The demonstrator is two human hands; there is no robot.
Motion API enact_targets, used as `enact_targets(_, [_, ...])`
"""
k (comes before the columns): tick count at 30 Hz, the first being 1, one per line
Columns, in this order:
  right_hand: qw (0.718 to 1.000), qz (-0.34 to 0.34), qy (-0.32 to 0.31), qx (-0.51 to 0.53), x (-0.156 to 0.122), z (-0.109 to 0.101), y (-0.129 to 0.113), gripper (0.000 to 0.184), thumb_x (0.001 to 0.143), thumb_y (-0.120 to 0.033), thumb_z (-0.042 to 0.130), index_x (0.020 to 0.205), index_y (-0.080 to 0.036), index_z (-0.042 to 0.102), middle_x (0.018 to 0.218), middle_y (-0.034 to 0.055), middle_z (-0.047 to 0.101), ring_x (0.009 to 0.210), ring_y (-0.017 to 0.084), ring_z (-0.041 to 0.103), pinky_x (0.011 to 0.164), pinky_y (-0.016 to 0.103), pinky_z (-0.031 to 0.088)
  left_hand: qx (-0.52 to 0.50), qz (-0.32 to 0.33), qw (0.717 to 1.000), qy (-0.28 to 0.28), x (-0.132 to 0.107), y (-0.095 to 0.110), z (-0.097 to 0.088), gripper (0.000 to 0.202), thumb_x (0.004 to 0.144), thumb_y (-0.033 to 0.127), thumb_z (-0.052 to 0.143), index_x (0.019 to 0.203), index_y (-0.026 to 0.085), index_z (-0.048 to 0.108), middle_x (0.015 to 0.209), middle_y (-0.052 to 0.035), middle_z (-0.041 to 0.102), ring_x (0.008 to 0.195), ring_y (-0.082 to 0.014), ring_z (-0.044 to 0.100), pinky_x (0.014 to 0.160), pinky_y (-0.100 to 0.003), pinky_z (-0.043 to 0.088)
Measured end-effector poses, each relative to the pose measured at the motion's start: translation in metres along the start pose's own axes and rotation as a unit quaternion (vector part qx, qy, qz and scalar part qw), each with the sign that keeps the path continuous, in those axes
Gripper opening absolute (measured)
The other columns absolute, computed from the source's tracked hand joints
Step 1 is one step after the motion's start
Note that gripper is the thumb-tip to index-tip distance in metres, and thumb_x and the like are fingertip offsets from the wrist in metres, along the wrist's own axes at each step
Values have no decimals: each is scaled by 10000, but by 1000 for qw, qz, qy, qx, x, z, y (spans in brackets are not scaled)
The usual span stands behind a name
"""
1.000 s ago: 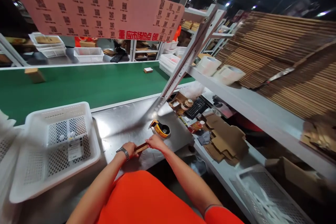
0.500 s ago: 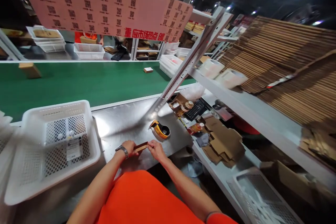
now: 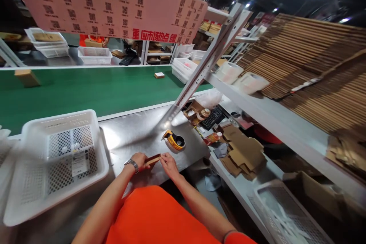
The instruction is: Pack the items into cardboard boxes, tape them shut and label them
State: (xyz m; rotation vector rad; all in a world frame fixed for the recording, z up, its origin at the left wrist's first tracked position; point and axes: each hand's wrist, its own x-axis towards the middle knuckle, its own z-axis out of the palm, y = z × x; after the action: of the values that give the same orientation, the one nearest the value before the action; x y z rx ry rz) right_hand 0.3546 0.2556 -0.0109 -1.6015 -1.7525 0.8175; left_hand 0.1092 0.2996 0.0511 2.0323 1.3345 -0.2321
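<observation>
Cardboard is what both our hands close on: a small, flat, brown cardboard piece (image 3: pixel 153 159), held low over the near edge of the steel counter (image 3: pixel 137 129), straight ahead of our orange shirt (image 3: pixel 154 217). Its long axis runs left to right across us, with the right end lying a little farther away than the left.

Our left hand (image 3: pixel 139 160), with a watch (image 3: pixel 130 164) on the wrist, has its grip folded around the left end. Our right hand (image 3: pixel 168 162) meets the other end, its grip narrowed to a fingertip pinch. The piece therefore lies between the two grips, to the right of the left one and to the left of the right one. Neither hand is nearer, since both touch it. We cannot tell whether its underside rests on the counter or hangs just clear of it.

A yellow tape dispenser (image 3: pixel 174 141) lies on the counter just beyond the right hand, apart from it and nearer to it than to the left hand. A white perforated basket (image 3: pixel 34 194) stands on the counter well to the left of the left hand, with a label lying inside. Beyond the counter runs a green belt (image 3: pixel 85 87).
</observation>
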Motion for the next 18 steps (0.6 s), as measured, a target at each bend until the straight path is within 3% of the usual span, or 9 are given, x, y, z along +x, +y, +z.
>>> enact_targets(6, [998,60,2,-14,-1,-7,-15,399,991,-452,601,1114,-207,891,1073,134,856,986,278,773,908,368,564,-1,-6,1000,-3,-1,2,-1,332,949,444,776,1218,297,903,1188,-121,903,1181,-337,829,955,-353,584])
enact_targets(8, [997,74,-8,-26,6,-13,-19,384,988,-468,614,1014,-217,903,1029,125,871,953,279,771,884,363,550,1,-11,1000,-8,-1,3,-1,341,951,452,780,1230,298,901,1187,-121,902,1185,-340,826,961,-357,584])
enact_targets(10, [995,90,-29,-41,19,-19,-22,327,949,-435,661,832,-225,882,857,93,847,834,256,741,813,342,521,3,-16,1000,-10,-1,5,-2,361,960,458,775,1254,287,898,1199,-132,897,1194,-349,821,969,-367,583])
enact_targets(13, [988,120,-75,-56,40,-27,-24,312,867,-334,709,582,-222,770,572,36,705,608,191,622,668,311,448,5,-17,1000,-15,-2,7,-5,387,957,454,791,1281,270,892,1224,-149,890,1211,-358,815,981,-377,582])
enact_targets(18, [981,133,-116,-75,53,-34,-31,303,819,-266,718,521,-214,723,468,-9,587,519,152,531,597,295,386,-1,-17,1000,-19,-5,9,-8,378,967,463,791,1274,268,894,1218,-152,890,1204,-350,818,988,-378,588])
